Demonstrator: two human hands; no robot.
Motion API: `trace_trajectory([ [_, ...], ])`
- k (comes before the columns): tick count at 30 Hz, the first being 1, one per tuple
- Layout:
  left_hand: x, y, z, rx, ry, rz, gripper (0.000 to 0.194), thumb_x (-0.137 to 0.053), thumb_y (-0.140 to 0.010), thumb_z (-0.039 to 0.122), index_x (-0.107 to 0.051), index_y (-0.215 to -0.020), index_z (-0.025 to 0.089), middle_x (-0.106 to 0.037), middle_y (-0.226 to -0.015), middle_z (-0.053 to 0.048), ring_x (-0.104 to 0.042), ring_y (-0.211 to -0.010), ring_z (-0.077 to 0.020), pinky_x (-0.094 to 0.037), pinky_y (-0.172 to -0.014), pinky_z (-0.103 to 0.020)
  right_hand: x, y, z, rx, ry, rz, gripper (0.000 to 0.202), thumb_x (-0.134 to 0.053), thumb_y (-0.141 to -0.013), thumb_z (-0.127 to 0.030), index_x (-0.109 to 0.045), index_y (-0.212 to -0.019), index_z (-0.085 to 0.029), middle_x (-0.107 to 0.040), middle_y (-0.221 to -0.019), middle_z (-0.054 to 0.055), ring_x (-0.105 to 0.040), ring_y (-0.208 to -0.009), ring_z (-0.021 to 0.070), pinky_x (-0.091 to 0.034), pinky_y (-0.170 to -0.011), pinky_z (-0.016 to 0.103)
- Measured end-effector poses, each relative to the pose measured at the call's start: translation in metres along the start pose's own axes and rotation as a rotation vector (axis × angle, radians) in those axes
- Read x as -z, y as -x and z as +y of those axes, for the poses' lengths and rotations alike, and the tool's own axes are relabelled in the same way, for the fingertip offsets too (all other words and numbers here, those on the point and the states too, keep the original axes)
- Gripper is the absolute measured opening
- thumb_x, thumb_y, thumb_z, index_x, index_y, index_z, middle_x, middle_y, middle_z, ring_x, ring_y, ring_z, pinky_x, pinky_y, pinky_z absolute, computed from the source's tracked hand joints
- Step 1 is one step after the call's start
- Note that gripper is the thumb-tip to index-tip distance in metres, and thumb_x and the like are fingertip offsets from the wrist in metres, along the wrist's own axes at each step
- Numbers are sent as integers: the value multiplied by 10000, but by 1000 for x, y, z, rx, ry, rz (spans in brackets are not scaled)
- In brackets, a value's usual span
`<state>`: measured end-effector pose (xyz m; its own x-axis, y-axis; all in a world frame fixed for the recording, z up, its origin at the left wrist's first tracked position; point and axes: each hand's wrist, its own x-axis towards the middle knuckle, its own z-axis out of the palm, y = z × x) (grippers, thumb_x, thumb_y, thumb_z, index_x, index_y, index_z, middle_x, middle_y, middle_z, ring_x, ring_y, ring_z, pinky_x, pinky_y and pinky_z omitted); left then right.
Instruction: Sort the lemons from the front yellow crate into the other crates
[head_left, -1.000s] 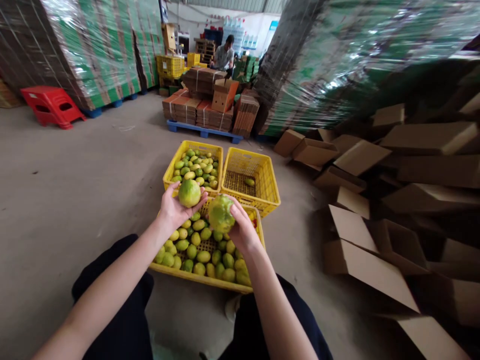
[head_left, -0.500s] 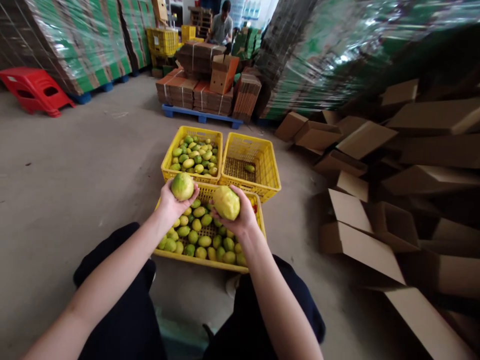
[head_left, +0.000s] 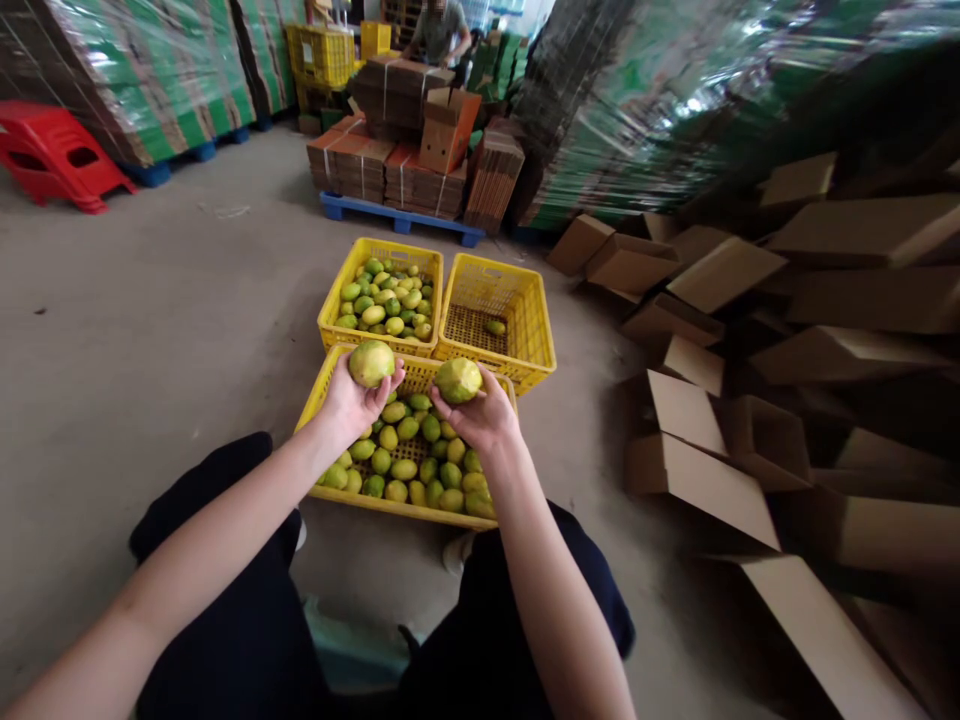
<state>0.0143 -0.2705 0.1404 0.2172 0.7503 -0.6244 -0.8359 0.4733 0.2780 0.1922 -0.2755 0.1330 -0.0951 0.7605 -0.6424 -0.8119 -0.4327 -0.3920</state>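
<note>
A yellow-green lemon [head_left: 372, 363] rests in the fingers of my left hand [head_left: 355, 402]. My right hand [head_left: 484, 412] grips a second, bumpier lemon [head_left: 458, 380], now lying more sideways. Both hands are raised, palms up, over the near yellow crate [head_left: 405, 508], which has many green and yellow lemons [head_left: 405, 469] across its bottom. Behind it on the left stands a crate [head_left: 327, 325] heaped with similar lemons. The crate beside that one on the right [head_left: 534, 325] contains a single greenish lemon [head_left: 495, 327].
Open cardboard boxes [head_left: 709, 495] are piled along my right side. Ahead, bundled flat cartons [head_left: 352, 165] lie on a blue pallet [head_left: 401, 222], with a person [head_left: 439, 35] behind them. A red stool [head_left: 64, 155] stands at the left, near wrapped green stacks [head_left: 165, 80].
The lemon in my right hand has turned, and my right hand has risen slightly. My left fingers have shifted around their lemon. My view has tilted down a little.
</note>
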Motion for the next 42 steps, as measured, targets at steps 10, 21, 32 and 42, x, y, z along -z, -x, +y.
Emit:
trace_trajectory([
  [10, 3, -13, -13, -185, -357, -36, 370, -448, -1018, 423, -576, -1199, 126, -685, -949, -135, -707, -779, -179, -617, -630, -230, -7, 7, -2, 46, 100, 85, 116, -586, -924, -306, -585, -913, -190, -654, -737, 11, -643, -687, 155, -620, -612, 283],
  [21, 0, 19, -16, -647, -418, -264, 407, -810, -752, 109, -705, -1126, 232, -674, -1276, -96, -551, -1357, -282, -573, -987, -293, 3, 35, -5, 868, 655, -285, 499, -788, -592, 13, -681, -995, -262, -666, -1189, 16, -569, -1229, 208, -547, -950, 298],
  [32, 1, 8, -4, -292, -220, -427, 452, -535, -954, 111, -610, -1365, 285, -714, -1232, -71, -717, -1089, -230, -632, -872, -341, 10, 24, -9, 619, 294, -409, 304, -717, -657, -198, -640, -949, -235, -732, -878, -3, -701, -788, 177, -585, -639, 265],
  [42, -5, 12, -6, -13, -93, -374, 506, -384, -1033, 511, -598, -1361, 192, -725, -1133, -144, -754, -899, -218, -625, -594, -213, 6, 38, -1, 276, 83, -430, 282, -528, -827, -349, -649, -1036, -205, -752, -1007, 83, -717, -838, 210, -581, -554, 272],
])
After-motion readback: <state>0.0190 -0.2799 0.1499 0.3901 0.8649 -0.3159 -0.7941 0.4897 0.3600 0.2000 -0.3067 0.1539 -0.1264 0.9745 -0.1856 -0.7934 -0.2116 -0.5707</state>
